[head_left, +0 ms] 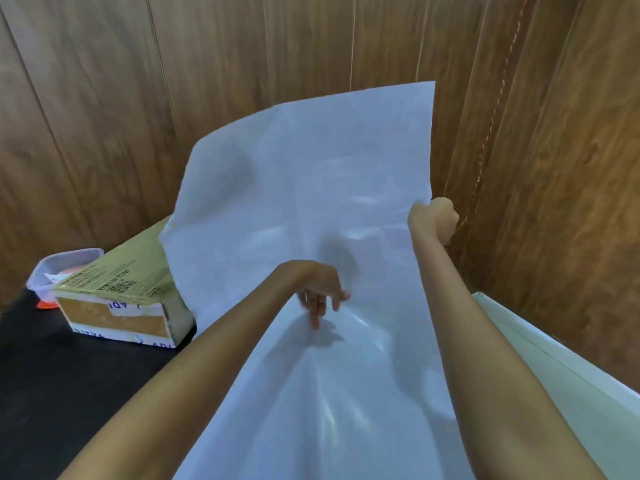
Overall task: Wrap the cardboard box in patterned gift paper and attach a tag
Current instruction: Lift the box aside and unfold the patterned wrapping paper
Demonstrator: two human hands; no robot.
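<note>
Asking: where is the gift paper (311,185) found?

Answering: It is held up in front of the wood-panelled wall (104,98), with a plain white side turned to the camera. Its lower part is spread down between the two forearms.

Asking: how is it gripped?

Answering: Its right edge is clamped in the right hand (433,220), whose fingers are curled into a fist round the paper. The left hand (320,287) is laid against the middle of the sheet, with its fingers (315,315) pointed downward and mostly straight. The paper is creased just below them, but whether a fold is pinched cannot be told.

Asking: and the cardboard box (117,296)?

Answering: It is set on the black table (52,375) at the left, unwrapped, with printed text on top and white tape across its near end. Its right part is covered by the sheet's left edge. A clear plastic container (65,265) is placed just behind the box, and something orange is seen in it. A thin copper-coloured chain (491,109) is hung down the wall beside the right hand. A white board (554,368) is seen at the right, beyond the right forearm.
</note>
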